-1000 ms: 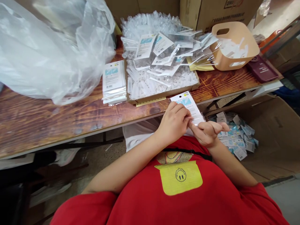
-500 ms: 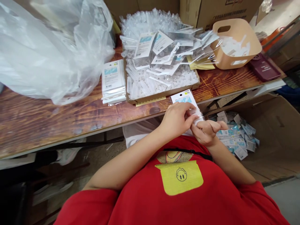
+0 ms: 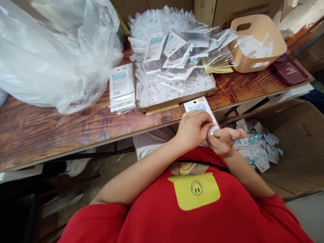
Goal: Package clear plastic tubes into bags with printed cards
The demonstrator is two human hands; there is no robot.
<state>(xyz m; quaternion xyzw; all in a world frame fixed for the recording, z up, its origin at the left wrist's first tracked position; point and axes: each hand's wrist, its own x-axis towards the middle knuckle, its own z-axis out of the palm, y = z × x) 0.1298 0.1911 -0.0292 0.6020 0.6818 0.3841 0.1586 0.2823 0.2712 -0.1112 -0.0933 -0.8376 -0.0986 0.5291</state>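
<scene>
A clear plastic packet with a white and blue printed card (image 3: 199, 104) is held between my two hands, its top end reaching to the table's front edge. My left hand (image 3: 193, 128) lies over its lower part, thumb and fingers pinched together at the packet's bottom end. From the right, my right hand (image 3: 222, 140) grips that same end with curled fingers. The fingertips hide whatever is between them there. Just beyond the hands is a shallow cardboard tray (image 3: 177, 99) heaped with small translucent plastic pieces (image 3: 162, 89), and several carded packets (image 3: 155, 45) lie on the heap.
A stack of carded packets (image 3: 122, 84) sits left of the tray, beside a large plastic bag (image 3: 58, 64). At the right are a tan bin (image 3: 243, 62) with white pieces and a maroon phone case (image 3: 290, 71). Below stands a cardboard box (image 3: 298, 141) containing filled packets (image 3: 259, 152).
My left fingers have drawn closer together at the packet's bottom end. My right hand keeps its grip almost unmoved. The view has shifted slightly.
</scene>
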